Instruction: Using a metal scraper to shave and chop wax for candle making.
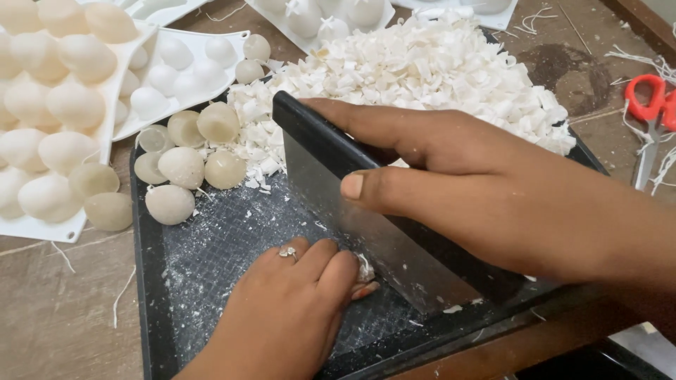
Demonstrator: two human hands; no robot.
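The left hand (282,317) is nearest the camera, resting knuckles-up on the black rectangular plastic tray (151,295); a ring sits on 1 finger. Its fingers are curled and pressed together, and their tips pin a small pale translucent wax piece (365,269) against the tray floor. That piece lies directly at the left fingertips, touching them on 1 side and the lower edge of the blade on the other, so the left hand is the nearer hand to it. It looks whitish, irregular and mostly covered; its full outline cannot be told. Just beyond the left fingers, the right hand (458,176) closes over the flat steel bench scraper with a black handle (331,176): the thumb lies along the near face of the blade and the other fingers wrap over the handle top. The scraper's long axis runs diagonally, from the far left down to the near right, and the blade stands nearly upright on the tray. Past the right fingers lies a large heap of white chopped wax shavings (422,77). To the far left of the left fingers, several pale rounded wax half-spheres (183,165) sit loose at the tray corner, and beyond them white moulded trays filled with domed wax pieces (56,105). Red-handled scissors (651,112) lie well apart to the far right on the brown wooden table (56,309).
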